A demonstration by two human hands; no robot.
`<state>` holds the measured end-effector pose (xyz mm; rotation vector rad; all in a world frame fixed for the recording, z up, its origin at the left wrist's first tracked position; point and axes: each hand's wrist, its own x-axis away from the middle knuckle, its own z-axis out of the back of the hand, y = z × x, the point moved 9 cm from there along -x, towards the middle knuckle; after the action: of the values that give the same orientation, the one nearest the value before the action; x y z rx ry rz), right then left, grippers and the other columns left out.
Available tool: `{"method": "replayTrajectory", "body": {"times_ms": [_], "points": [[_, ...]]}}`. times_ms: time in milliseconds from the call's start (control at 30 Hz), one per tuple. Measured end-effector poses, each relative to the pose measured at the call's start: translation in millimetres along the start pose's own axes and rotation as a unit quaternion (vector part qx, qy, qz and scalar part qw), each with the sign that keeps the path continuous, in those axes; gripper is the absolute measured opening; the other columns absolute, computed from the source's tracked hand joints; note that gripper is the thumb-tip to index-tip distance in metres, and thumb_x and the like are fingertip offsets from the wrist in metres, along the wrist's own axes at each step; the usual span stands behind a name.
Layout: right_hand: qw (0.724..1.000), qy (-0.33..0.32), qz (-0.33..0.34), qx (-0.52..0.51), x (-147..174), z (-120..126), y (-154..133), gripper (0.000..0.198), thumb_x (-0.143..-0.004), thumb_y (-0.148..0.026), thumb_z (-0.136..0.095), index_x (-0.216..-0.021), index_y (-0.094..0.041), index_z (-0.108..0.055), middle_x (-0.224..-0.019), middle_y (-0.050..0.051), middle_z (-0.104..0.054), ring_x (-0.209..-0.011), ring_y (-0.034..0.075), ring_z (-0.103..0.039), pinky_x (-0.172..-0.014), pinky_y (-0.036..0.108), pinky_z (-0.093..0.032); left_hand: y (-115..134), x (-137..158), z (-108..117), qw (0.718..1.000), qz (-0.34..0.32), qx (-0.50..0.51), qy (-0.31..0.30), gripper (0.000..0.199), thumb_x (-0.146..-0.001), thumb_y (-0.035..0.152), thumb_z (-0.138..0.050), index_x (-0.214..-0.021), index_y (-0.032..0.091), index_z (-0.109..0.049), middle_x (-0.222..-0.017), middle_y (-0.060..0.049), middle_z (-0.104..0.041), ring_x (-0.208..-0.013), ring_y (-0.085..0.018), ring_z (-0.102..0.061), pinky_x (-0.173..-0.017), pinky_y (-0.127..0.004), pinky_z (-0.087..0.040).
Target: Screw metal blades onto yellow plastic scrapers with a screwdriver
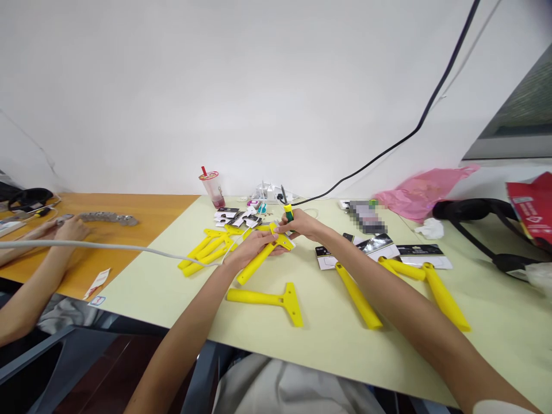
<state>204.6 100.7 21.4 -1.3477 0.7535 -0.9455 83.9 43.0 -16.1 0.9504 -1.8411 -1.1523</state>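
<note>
In the head view my left hand [254, 246] is closed round a yellow plastic scraper [255, 267], its T-shaped head up and its handle slanting down toward me. My right hand [302, 224] grips a screwdriver [288, 212] with a yellow and green handle. The shaft points up, away from the scraper. The right fingers are close to the scraper's head; whether they touch it I cannot tell. Just below my hands, another yellow scraper [259, 296] lies flat on the table. Several more yellow scrapers [211, 251] lie piled to the left.
Yellow handles [359, 296] and packaged cards [379, 247] lie on the right of the pale table [276, 351]. A drink cup [213, 190] and black-and-white cards [236, 218] stand or lie behind. A white cable [129, 247] crosses the left side. Another person's hand [71, 229] is at the orange table.
</note>
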Motion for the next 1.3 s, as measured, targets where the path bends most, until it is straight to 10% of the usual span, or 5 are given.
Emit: {"method": "replayTrajectory", "body": {"times_ms": [633, 1300], "points": [[1.0, 0.017, 0.006, -0.002, 3, 3, -2, 0.067, -0.047, -0.033, -0.103, -0.073, -0.022, -0.042, -0.089, 0.003, -0.075, -0.078, 0.019, -0.07, -0.054, 0.027, -0.058, 11, 0, 8, 0.997, -0.053, 0.013, 0.045, 0.02, -0.097, 0.021, -0.073, -0.108, 0.005, -0.078, -0.11, -0.021, -0.081, -0.104, -0.029, -0.081, -0.107, -0.044, -0.061], [0.997, 0.051, 0.039, -0.054, 5, 5, -8, 0.065, -0.051, -0.044, -0.098, -0.067, -0.023, -0.039, -0.067, -0.006, -0.049, -0.068, 0.012, -0.052, -0.059, 0.027, -0.047, 16, -4, 15, 0.993, -0.111, 0.015, 0.047, 0.023, -0.09, 0.027, -0.081, -0.104, 0.008, -0.079, -0.11, -0.019, -0.081, -0.108, -0.03, -0.079, -0.107, -0.045, -0.063]]}}
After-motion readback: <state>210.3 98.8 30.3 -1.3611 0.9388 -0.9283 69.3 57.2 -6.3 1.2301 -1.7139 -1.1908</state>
